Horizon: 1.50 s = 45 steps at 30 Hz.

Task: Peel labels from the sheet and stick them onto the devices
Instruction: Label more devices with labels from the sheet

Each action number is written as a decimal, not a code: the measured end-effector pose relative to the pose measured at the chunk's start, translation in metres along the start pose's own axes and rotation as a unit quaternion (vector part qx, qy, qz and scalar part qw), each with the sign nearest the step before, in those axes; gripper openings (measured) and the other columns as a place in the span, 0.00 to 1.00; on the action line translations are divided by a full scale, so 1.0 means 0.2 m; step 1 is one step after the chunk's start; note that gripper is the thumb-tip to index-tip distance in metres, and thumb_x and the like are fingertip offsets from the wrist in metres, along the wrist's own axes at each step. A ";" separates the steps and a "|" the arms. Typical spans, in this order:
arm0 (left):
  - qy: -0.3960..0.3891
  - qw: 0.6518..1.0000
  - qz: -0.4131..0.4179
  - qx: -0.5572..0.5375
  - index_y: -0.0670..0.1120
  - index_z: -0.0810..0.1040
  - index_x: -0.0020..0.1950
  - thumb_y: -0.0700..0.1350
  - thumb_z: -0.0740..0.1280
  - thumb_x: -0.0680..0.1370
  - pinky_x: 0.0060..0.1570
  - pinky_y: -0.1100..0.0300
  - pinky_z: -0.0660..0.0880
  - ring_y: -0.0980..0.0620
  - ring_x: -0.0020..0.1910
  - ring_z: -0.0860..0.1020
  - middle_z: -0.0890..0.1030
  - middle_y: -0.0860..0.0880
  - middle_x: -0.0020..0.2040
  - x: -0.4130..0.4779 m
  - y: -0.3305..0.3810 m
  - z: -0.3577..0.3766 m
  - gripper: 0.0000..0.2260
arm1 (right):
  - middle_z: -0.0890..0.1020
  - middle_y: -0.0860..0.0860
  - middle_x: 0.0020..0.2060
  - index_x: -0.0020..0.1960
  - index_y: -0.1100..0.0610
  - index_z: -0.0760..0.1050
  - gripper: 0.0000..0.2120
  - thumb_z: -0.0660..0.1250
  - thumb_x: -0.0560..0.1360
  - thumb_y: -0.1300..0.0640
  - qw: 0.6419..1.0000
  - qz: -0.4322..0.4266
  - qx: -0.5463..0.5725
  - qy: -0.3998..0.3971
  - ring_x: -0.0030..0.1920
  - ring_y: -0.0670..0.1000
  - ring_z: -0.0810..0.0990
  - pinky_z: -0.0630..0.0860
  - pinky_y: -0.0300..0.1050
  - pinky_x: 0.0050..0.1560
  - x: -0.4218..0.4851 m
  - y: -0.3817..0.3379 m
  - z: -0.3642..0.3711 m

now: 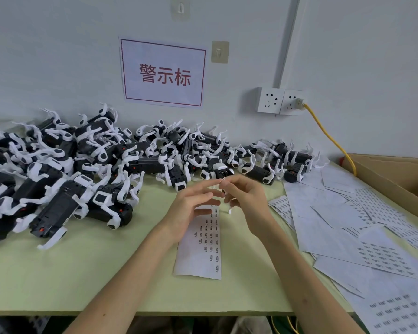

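Note:
A white label sheet (200, 251) with rows of small printed labels lies flat on the pale green table (106, 273), in front of me. Both hands hover above its far end. My right hand (245, 198) pinches a tiny white label (223, 181) at its fingertips. My left hand (191, 206) has its fingers spread, the index fingertip touching that label. A big heap of black-and-white robot-dog devices (87, 165) covers the table's left and back. The closest device (216, 171) lies just beyond my fingertips.
Loose label sheets and bare backing sheets (362, 227) pile up on the right side of the table. A cardboard box (393, 174) stands at the far right. A yellow cable (331, 138) runs from the wall socket (279, 101). A sign hangs on the wall.

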<state>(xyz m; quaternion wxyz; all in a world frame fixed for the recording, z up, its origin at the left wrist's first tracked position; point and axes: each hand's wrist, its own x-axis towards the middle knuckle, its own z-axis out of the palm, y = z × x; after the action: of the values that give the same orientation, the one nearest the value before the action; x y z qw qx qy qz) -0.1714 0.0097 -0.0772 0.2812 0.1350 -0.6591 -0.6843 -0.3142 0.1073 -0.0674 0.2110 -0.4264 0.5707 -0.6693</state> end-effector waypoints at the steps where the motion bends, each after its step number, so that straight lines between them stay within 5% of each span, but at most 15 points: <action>1: 0.000 1.000 -0.001 0.005 0.57 0.84 0.63 0.48 0.66 0.75 0.55 0.53 0.73 0.51 0.54 0.83 0.85 0.48 0.55 0.00 0.00 0.00 0.18 | 0.81 0.50 0.33 0.43 0.58 0.82 0.05 0.71 0.78 0.63 1.000 0.012 0.017 -0.001 0.31 0.47 0.76 0.71 0.40 0.34 0.00 0.00 0.00; 7: -0.003 1.000 -0.013 0.020 0.61 0.80 0.66 0.48 0.66 0.75 0.56 0.53 0.74 0.50 0.52 0.83 0.85 0.50 0.56 0.00 -0.01 0.02 0.21 | 0.79 0.51 0.32 0.46 0.60 0.80 0.04 0.70 0.79 0.64 0.996 -0.001 0.059 0.071 0.27 0.47 0.71 0.69 0.39 0.31 0.00 0.00 0.00; 9: 0.009 1.000 -0.027 0.009 0.59 0.80 0.66 0.49 0.67 0.73 0.52 0.54 0.73 0.50 0.49 0.83 0.86 0.47 0.55 0.01 -0.01 0.01 0.21 | 0.81 0.48 0.39 0.51 0.56 0.78 0.05 0.73 0.77 0.60 0.991 -0.023 0.043 0.124 0.33 0.47 0.76 0.73 0.41 0.35 0.01 0.00 0.00; 12: 0.050 0.998 -0.032 0.000 0.56 0.83 0.61 0.48 0.67 0.74 0.49 0.55 0.73 0.51 0.45 0.83 0.86 0.47 0.52 0.01 -0.02 0.00 0.16 | 0.78 0.45 0.57 0.66 0.49 0.71 0.30 0.79 0.69 0.48 0.974 -0.058 -0.140 0.167 0.53 0.44 0.77 0.72 0.35 0.52 0.01 0.02 -0.01; 16: 0.091 0.994 -0.057 0.021 0.49 0.85 0.56 0.39 0.64 0.80 0.46 0.55 0.77 0.49 0.42 0.84 0.86 0.44 0.50 0.03 -0.05 0.00 0.11 | 0.66 0.50 0.71 0.80 0.51 0.54 0.59 0.84 0.60 0.41 0.961 0.024 -0.259 0.098 0.69 0.49 0.69 0.69 0.45 0.66 0.01 0.07 0.01; 19: 0.087 0.993 -0.064 0.053 0.45 0.85 0.53 0.35 0.62 0.82 0.46 0.56 0.79 0.49 0.41 0.84 0.87 0.44 0.47 0.03 -0.07 0.00 0.12 | 0.69 0.52 0.72 0.79 0.51 0.54 0.54 0.83 0.64 0.48 0.957 0.039 -0.264 0.114 0.71 0.53 0.70 0.71 0.49 0.68 0.01 0.10 0.01; 23: 0.104 0.992 -0.061 0.049 0.42 0.84 0.51 0.33 0.61 0.82 0.41 0.61 0.80 0.50 0.39 0.84 0.86 0.46 0.42 0.03 -0.08 0.00 0.13 | 0.79 0.43 0.50 0.74 0.50 0.62 0.40 0.79 0.68 0.56 0.949 -0.019 -0.234 0.209 0.50 0.44 0.80 0.79 0.50 0.55 0.01 0.08 0.00; 27: 0.146 0.988 -0.058 0.012 0.40 0.83 0.49 0.33 0.59 0.81 0.40 0.62 0.80 0.49 0.38 0.85 0.86 0.43 0.41 0.04 -0.08 0.00 0.13 | 0.83 0.50 0.51 0.69 0.45 0.64 0.37 0.80 0.68 0.56 0.974 0.021 0.069 0.215 0.43 0.43 0.85 0.82 0.44 0.45 0.03 0.02 -0.04; 32: 0.184 0.978 -0.041 -0.088 0.37 0.81 0.44 0.30 0.57 0.79 0.38 0.59 0.81 0.45 0.36 0.84 0.85 0.40 0.38 0.04 -0.05 -0.02 0.13 | 0.83 0.60 0.57 0.73 0.58 0.65 0.30 0.73 0.74 0.59 0.935 0.067 0.324 0.129 0.48 0.57 0.84 0.82 0.47 0.44 0.05 0.00 -0.08; 37: 0.111 0.981 -0.089 -0.132 0.38 0.79 0.48 0.36 0.59 0.82 0.40 0.51 0.81 0.37 0.46 0.81 0.80 0.33 0.47 0.03 -0.03 0.01 0.09 | 0.80 0.50 0.66 0.71 0.50 0.67 0.30 0.76 0.74 0.50 0.996 0.084 0.032 -0.031 0.61 0.51 0.83 0.79 0.53 0.62 0.01 0.02 -0.01; 41: 0.051 0.989 -0.078 -0.119 0.41 0.79 0.46 0.37 0.61 0.82 0.35 0.54 0.80 0.40 0.41 0.84 0.83 0.39 0.42 0.01 -0.03 0.02 0.09 | 0.76 0.44 0.68 0.75 0.49 0.65 0.37 0.79 0.72 0.52 0.996 0.050 -0.036 -0.062 0.59 0.43 0.82 0.80 0.36 0.49 -0.01 0.05 0.03; 45: 0.042 0.990 -0.077 -0.110 0.45 0.80 0.43 0.37 0.60 0.81 0.37 0.59 0.77 0.50 0.34 0.80 0.81 0.48 0.37 0.01 -0.03 0.02 0.12 | 0.74 0.44 0.66 0.77 0.46 0.61 0.45 0.83 0.68 0.54 0.994 0.016 -0.102 -0.036 0.57 0.38 0.80 0.79 0.36 0.52 -0.01 0.06 0.02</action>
<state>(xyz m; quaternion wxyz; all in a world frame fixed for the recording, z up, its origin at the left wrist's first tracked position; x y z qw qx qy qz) -0.1767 0.0104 -0.0830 0.2680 0.1820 -0.5553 -0.7660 -0.3131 0.1035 -0.0783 0.1973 -0.4604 0.6348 -0.5883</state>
